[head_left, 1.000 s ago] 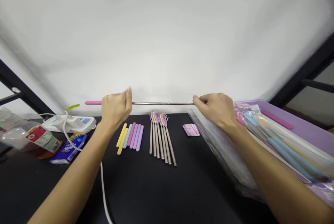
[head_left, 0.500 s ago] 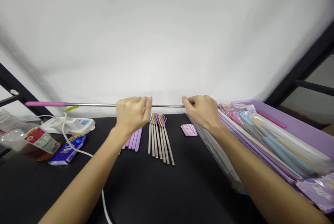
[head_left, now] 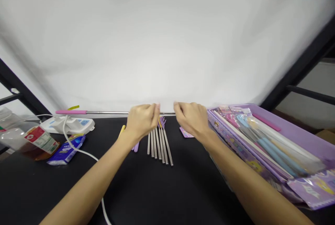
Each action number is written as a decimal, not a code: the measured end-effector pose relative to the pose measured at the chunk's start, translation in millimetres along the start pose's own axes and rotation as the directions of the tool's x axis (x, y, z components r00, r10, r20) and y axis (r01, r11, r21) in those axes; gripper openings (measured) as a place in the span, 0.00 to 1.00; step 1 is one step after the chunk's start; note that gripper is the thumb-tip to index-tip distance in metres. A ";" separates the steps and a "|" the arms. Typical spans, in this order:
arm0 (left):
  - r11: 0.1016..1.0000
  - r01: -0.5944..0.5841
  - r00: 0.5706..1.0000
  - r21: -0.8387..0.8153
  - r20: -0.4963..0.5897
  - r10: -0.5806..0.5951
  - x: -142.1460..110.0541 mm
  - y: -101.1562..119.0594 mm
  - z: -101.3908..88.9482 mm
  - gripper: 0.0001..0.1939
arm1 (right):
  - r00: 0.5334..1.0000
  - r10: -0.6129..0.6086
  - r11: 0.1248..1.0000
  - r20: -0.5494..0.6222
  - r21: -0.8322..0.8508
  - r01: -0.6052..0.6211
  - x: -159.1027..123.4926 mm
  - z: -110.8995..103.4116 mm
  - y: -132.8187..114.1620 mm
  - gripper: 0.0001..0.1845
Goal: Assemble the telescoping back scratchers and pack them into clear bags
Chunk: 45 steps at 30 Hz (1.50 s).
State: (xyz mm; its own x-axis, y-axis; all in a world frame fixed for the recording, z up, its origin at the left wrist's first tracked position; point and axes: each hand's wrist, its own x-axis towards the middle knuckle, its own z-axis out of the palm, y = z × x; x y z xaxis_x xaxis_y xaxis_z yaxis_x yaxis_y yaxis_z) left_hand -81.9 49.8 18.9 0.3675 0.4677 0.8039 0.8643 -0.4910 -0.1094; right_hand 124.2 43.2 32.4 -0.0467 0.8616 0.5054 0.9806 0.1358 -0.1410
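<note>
A thin telescopic metal rod with a pink handle (head_left: 71, 112) runs level across the back of the black table. My left hand (head_left: 143, 120) is closed around its middle, knuckles up. To the right, my right hand (head_left: 190, 118) grips the same rod near its right end, which the fist hides. A short stretch of bare metal shows between the two fists. Below them lie several metal rods (head_left: 159, 144) side by side, with purple and yellow claw-like tips at the far end. Purple handles (head_left: 136, 147) and a yellow one (head_left: 122, 129) are partly covered by my left hand.
On the right stands a purple box (head_left: 300, 141) of bagged rods, with a small pink card (head_left: 185, 132) beside it. At left are a white power strip (head_left: 87, 125) with a cable, a blue packet (head_left: 66, 151) and a plastic bottle (head_left: 39, 141). A white wall rises behind.
My hands have come closer together, the left moving right and the right moving left. The pink handle has shifted right, and less of the rod shows between it and my left hand.
</note>
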 end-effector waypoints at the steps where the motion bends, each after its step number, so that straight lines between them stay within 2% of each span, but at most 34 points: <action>1: 1.000 -0.025 0.999 -0.016 0.029 0.025 1.0 3.5 -2.5 0.24 | 1.000 -0.014 1.000 0.011 0.015 0.014 -0.6 1.3 -0.5 0.31; 4: 0.998 -0.004 0.998 0.067 0.064 0.000 1.2 -14.6 -13.6 0.25 | 0.999 0.050 0.999 0.006 0.002 -0.050 3.1 -1.1 18.7 0.32; 7: 0.957 0.175 0.981 0.232 0.040 -0.190 -0.1 -36.0 -18.5 0.28 | 0.988 0.153 0.988 0.006 -0.024 -0.153 6.2 -5.5 34.8 0.33; 9: 0.961 0.174 0.975 0.215 0.097 -0.199 0.1 -29.2 -15.5 0.29 | 0.993 0.121 0.992 -0.009 -0.033 -0.121 4.3 -4.5 28.3 0.33; 11: 0.990 0.072 0.979 0.121 0.184 -0.093 1.3 -10.8 -10.8 0.28 | 1.000 0.013 0.999 0.011 -0.037 -0.013 1.0 -1.2 15.1 0.31; 13: 0.999 0.022 0.976 0.048 0.217 -0.032 2.6 2.4 -7.7 0.28 | 1.000 -0.002 0.999 0.007 -0.037 0.002 -0.6 1.1 8.5 0.31; 15: 0.998 0.027 0.975 0.059 0.219 -0.040 3.0 -0.2 -7.0 0.28 | 0.999 0.025 0.999 0.027 -0.031 -0.025 1.3 0.1 15.3 0.33; 18: 0.979 0.115 0.973 0.168 0.178 -0.145 1.8 -20.1 -6.3 0.30 | 0.991 0.127 0.991 0.037 -0.055 -0.125 6.8 -4.2 36.3 0.32; 20: 0.973 0.173 0.963 0.153 0.179 -0.200 1.7 -24.1 -4.2 0.31 | 0.988 0.151 0.985 0.022 -0.089 -0.148 7.5 -4.9 41.6 0.32; 22: 0.974 0.219 0.952 0.049 0.208 -0.224 2.9 -13.3 -1.2 0.33 | 0.988 0.152 0.981 0.006 -0.125 -0.150 3.8 -2.2 34.7 0.31; 24: 0.966 0.251 0.943 -0.063 0.243 -0.229 4.7 6.6 1.3 0.34 | 0.991 0.133 0.981 0.011 -0.142 -0.130 -3.4 2.7 20.1 0.30; 26: 0.952 0.262 0.938 -0.160 0.276 -0.212 5.9 25.2 3.0 0.33 | 0.998 0.067 0.987 0.018 -0.149 -0.064 -10.9 6.9 5.2 0.28; 29: 0.949 0.237 0.948 -0.206 0.264 -0.179 5.4 35.1 4.3 0.31 | 1.000 0.021 0.992 0.001 -0.122 -0.021 -16.7 7.9 -7.6 0.28; 32: 0.986 0.131 0.974 -0.103 0.198 -0.109 2.8 22.3 6.0 0.30 | 1.000 -0.003 0.995 -0.028 -0.101 0.000 -13.4 4.6 -8.9 0.28; 35: 0.999 0.035 0.983 0.018 0.181 -0.037 -0.5 -2.8 8.4 0.29 | 0.998 -0.064 0.993 -0.024 -0.097 0.062 -5.1 3.7 -2.5 0.30; 40: 0.982 0.076 0.969 0.171 0.221 -0.113 -2.2 -39.2 8.3 0.28 | 0.998 -0.066 0.993 0.000 -0.102 0.066 4.2 6.6 14.7 0.33; 42: 0.973 0.095 0.959 0.212 0.243 -0.147 -0.8 -37.9 5.1 0.28 | 0.998 -0.059 0.993 0.003 -0.099 0.059 3.7 6.8 15.6 0.33; 45: 0.970 0.071 0.958 0.231 0.255 -0.131 2.2 -14.8 0.0 0.29 | 1.000 -0.017 0.996 0.021 -0.087 0.019 0.4 6.7 7.2 0.31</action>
State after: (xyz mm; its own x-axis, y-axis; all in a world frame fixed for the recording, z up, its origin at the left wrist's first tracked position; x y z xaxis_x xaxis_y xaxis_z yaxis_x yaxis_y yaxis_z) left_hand -93.9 58.1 22.3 0.3265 0.6996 0.6355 0.9441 -0.2736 -0.1839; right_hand 129.9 47.7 25.9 -0.0676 0.8693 0.4896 0.9924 0.1092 -0.0568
